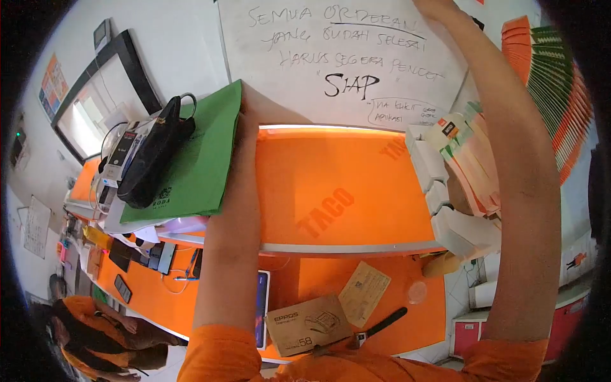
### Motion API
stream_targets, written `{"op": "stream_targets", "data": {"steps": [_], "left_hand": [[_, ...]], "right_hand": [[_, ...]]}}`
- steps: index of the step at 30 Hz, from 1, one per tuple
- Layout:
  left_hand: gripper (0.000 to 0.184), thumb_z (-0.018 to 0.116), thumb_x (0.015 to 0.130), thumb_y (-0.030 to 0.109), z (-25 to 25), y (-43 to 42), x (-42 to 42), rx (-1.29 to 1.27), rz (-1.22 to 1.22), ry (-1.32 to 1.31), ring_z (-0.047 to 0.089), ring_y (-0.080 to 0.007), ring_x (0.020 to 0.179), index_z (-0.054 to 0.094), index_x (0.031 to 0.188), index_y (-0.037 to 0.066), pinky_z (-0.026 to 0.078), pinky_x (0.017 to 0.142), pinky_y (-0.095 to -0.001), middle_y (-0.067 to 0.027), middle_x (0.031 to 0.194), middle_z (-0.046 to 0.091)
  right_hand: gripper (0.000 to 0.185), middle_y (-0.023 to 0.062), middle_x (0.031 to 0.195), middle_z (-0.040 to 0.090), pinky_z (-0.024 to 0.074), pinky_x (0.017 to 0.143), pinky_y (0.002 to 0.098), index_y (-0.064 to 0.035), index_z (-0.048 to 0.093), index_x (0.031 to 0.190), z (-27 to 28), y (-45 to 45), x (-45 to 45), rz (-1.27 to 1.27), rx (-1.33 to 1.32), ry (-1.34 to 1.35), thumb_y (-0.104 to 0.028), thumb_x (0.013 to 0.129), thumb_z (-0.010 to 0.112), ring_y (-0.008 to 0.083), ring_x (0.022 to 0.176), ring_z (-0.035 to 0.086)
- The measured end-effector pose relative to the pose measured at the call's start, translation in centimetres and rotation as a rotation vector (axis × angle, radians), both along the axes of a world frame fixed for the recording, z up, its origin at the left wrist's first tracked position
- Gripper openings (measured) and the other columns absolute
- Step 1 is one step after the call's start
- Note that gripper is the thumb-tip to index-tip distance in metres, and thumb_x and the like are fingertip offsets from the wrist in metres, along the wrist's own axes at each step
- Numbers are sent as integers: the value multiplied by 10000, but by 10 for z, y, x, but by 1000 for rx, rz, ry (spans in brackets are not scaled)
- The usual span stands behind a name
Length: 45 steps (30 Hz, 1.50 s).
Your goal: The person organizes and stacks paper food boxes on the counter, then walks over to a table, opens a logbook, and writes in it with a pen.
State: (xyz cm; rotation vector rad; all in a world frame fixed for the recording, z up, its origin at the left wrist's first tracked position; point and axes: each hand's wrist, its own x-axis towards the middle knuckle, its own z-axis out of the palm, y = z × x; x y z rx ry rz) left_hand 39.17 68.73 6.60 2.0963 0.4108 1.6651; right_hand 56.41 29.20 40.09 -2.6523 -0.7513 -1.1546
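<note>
My left forearm stretches up in front of the orange shelf (337, 184), and its upper end passes behind a green paper bag or folder (213, 137). The left hand itself is hidden there. On the green piece lie a black zip pouch (156, 153) and a small box (121, 159). My right arm reaches high along the right side. Only a part of my right hand (436, 6) shows at the top edge, close to the upper part of the handwritten whiteboard (344, 60); its fingers are cut off from view.
Below the shelf, an orange counter holds a brown printer box (309, 325), a kraft envelope (364, 293) and a black-handled tool (385, 326). White holders (429, 172) with paper stacks stand right. Folded striped paper (550, 83) hangs upper right. Another person (95, 331) stands lower left, near phones.
</note>
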Motion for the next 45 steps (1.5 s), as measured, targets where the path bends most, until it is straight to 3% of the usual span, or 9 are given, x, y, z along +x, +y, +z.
{"op": "stream_targets", "data": {"steps": [7, 16, 20, 27, 30, 33, 36, 39, 45], "left_hand": [[621, 385, 1055, 468, 20, -45, -26, -142, 80, 218, 396, -460, 1426, 497, 1460, 11, 300, 1197, -485, -289, 1527, 430], [569, 479, 1035, 402, 11, -39, -34, 20, 164, 185, 420, -479, 1401, 518, 1444, 9, 306, 1192, -493, -303, 1480, 480], [521, 469, 1043, 349, 6, -39, -25, 27, 190, 135, 460, -472, 1364, 533, 1426, 2, 331, 1171, -507, -279, 1482, 492], [539, 469, 1040, 327, 38, -148, -17, -250, -136, 265, 491, -454, 1339, 467, 1464, -5, 376, 1132, -513, -282, 1465, 503], [564, 475, 1035, 316, 42, -253, -7, -463, -259, 365, 498, -446, 1334, 421, 1500, 2, 393, 1118, -516, -283, 1463, 501], [595, 481, 1030, 305, 26, -319, 5, -926, -173, 533, 505, -439, 1328, 375, 1536, 9, 410, 1103, -519, -283, 1461, 499], [670, 735, 803, 177, 54, -379, -225, -649, -960, 259, 561, -440, 1247, 441, 1332, -112, 493, 1023, -475, -338, 1332, 536], [423, 687, 830, 217, 26, -390, -332, -415, -1361, 331, 692, -356, 875, 586, 1143, -49, 533, 763, -475, -233, 820, 669], [238, 674, 915, 182, -60, -397, -470, -523, -1450, 370, 687, -316, 846, 644, 1077, 9, 535, 709, -426, -155, 882, 691]], "right_hand": [[424, 222, 1136, 664, 474, 942, 664, -61, 602, 1243, -31, 6, -28, -154, 25, -472, -408, 1007, 541, 419, 1210, 570], [439, 245, 1259, 637, 341, 1043, 729, -110, 553, 1381, -32, 18, -46, -168, -35, -91, -316, 995, 574, 412, 1247, 568], [579, 270, 1367, 552, 368, 1075, 653, -99, 510, 1420, -73, 29, -86, -189, 301, -314, -418, 952, 631, 452, 1324, 491], [408, 189, 1145, 683, 494, 1006, 418, 11, 615, 1197, -188, -11, -291, 878, 845, 337, -222, 892, 754, 301, 1124, 655], [259, 113, 1172, 701, 525, 957, 375, -10, 666, 1176, -237, -50, -362, 822, 780, 572, -101, 937, 705, 205, 1054, 670], [217, 193, 1248, 659, 529, 1019, 403, 31, 597, 1199, -278, -131, -385, 864, 709, 817, -30, 991, 601, 268, 1175, 634], [218, 170, 1191, 668, 510, 850, 307, 14, 615, 1183, -280, -204, -418, 781, 312, 830, -117, 1008, 620, 177, 967, 638], [216, 128, 1076, 666, 497, 852, 313, 23, 640, 1098, -304, -248, -436, 518, 368, 1080, -171, 1004, 643, 170, 947, 621], [313, 151, 1089, 700, 526, 844, 380, 36, 622, 1134, -368, -255, -477, 528, 13, 1266, -191, 937, 713, 275, 908, 674]]}}
